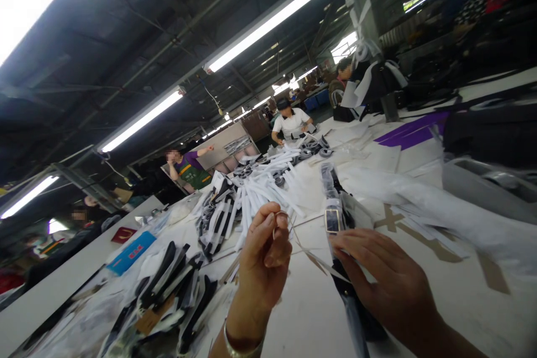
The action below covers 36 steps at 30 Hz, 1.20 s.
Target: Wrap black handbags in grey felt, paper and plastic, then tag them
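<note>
My left hand (266, 254) is raised over the white table, thumb and fingers pinched on a thin pale strip (296, 229) that trails down to the right. My right hand (384, 274) lies over a black strap (346, 285) with a gold-rimmed buckle (333, 220), its fingertips at the buckle's lower edge. Clear plastic wraps part of the strap above the buckle. The strap runs down toward the table's near edge, partly under my right hand. Whether the right fingers grip the strap or only press on it is hard to see.
White rolled strips (251, 201) and wrapped black straps (216, 218) are heaped ahead. More black straps (168, 285) lie at the left, near a blue box (131, 253). Plastic sheeting (440, 207) and brown paper strips (432, 240) are at the right. A person (291, 123) works across the table.
</note>
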Tool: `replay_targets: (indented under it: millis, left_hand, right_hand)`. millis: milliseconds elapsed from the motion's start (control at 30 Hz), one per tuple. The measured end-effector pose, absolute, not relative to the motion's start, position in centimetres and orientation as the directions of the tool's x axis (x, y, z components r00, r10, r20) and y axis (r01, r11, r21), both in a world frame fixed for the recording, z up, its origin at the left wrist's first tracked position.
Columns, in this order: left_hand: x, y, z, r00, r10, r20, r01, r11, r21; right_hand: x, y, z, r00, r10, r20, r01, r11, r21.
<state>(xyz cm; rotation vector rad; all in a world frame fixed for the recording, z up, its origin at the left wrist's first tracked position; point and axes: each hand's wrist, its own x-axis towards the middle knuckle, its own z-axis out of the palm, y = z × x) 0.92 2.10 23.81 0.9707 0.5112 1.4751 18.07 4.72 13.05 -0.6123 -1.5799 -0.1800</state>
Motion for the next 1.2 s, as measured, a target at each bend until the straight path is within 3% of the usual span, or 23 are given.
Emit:
replay_targets:
  millis: [100,200,300,433,567,667,733,900,1000,1100,1200]
  left_hand:
    - [0.1,2.6,23.0,0.039,0.965,0.26,-0.519,-0.203,0.83]
    - [-0.4,3.4,22.2,-0.018,0.97,0.242,-0.484,-0.22,0.847]
    - [-0.6,4.0,21.8,-0.046,0.976,0.212,-0.487,-0.208,0.848]
    - [-0.5,4.5,21.7,-0.047,0.98,0.193,-0.502,-0.19,0.844]
    - [-0.3,4.4,22.1,-0.044,0.978,0.205,-0.52,-0.198,0.831]
    - [0.1,4.1,22.7,-0.039,0.975,0.218,-0.553,-0.203,0.808]
    - [0.6,3.6,23.2,-0.025,0.975,0.219,-0.573,-0.194,0.797]
    - [2.1,2.3,23.8,0.072,0.977,0.201,-0.51,-0.137,0.849]
    - [3.2,1.6,23.7,0.18,0.965,0.191,-0.444,-0.094,0.891]
    - [4.0,0.9,23.6,0.304,0.932,0.198,-0.417,-0.057,0.907]
    - [4.2,0.6,23.4,0.376,0.901,0.216,-0.405,-0.05,0.913]
  right_hand:
    - [18.8,4.6,13.5,-0.002,0.249,0.968,0.49,0.845,-0.216]
    - [19.1,4.4,13.7,0.03,0.314,0.949,0.468,0.834,-0.291]
    - [19.2,4.1,13.4,0.058,0.501,0.864,0.411,0.776,-0.478]
    - [19.2,4.1,13.1,0.06,0.8,0.597,0.237,0.569,-0.787]
    - [18.6,4.2,12.3,-0.053,0.936,0.348,0.008,0.349,-0.937]
    - [17.8,4.1,11.0,-0.132,0.943,0.306,-0.038,0.303,-0.952]
    - [17.5,4.1,10.1,-0.145,0.924,0.354,0.018,0.36,-0.933]
    - [17.7,3.9,9.9,-0.012,0.695,0.718,0.321,0.683,-0.656]
    - [18.0,3.2,11.4,-0.031,0.612,0.791,0.334,0.752,-0.568]
    - [17.9,2.3,12.9,-0.121,0.674,0.728,0.132,0.738,-0.662]
    - [18.2,1.7,13.4,-0.305,0.804,0.511,-0.12,0.5,-0.858]
